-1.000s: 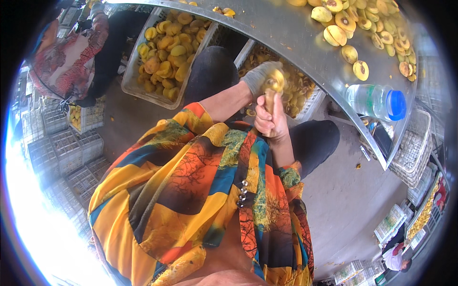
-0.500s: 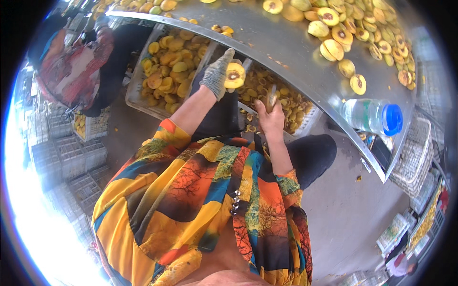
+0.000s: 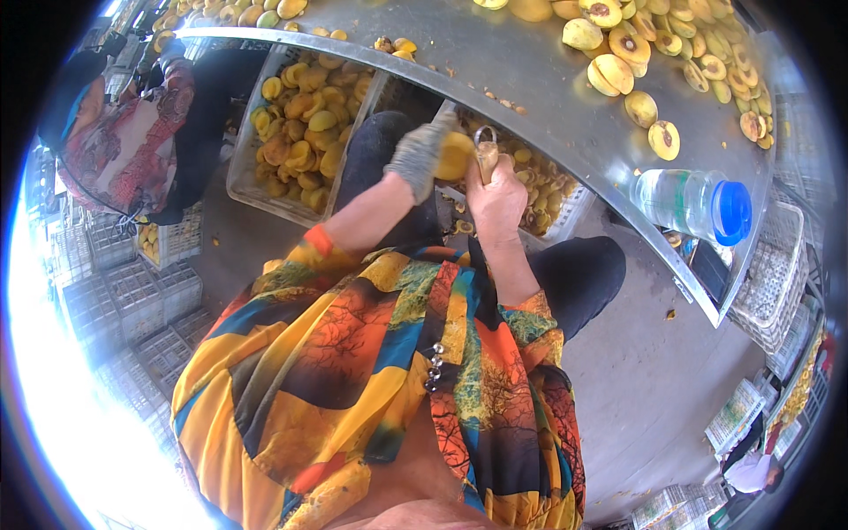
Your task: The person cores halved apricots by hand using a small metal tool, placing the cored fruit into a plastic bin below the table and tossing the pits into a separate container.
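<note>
My left hand [image 3: 415, 161], in a grey knit glove, is closed around a yellow peach half [image 3: 454, 156], slightly blurred. Close beside it, my bare right hand [image 3: 497, 198] grips the wooden handle of a pitting tool [image 3: 487, 155] with a metal loop at its top. The loop stands just right of the fruit; whether it touches the flesh I cannot tell. Beneath my hands, pieces of peach fill a white crate [image 3: 568, 217], partly hidden by my hands and the table edge. Left of my knee, another crate [image 3: 265, 205] holds many yellow peach halves.
Ahead is a metal table [image 3: 495, 57] with a pile of halved peaches [image 3: 698, 44] at the far right. A clear plastic jar [image 3: 676, 196] with a blue lid lies near its right edge. A woven white basket [image 3: 770, 278] stands beyond. At left sits another person [image 3: 132, 146].
My left hand has moved down and turned the peach half so its cut face no longer shows. My right hand has moved left, bringing the tool's loop up beside the fruit.
</note>
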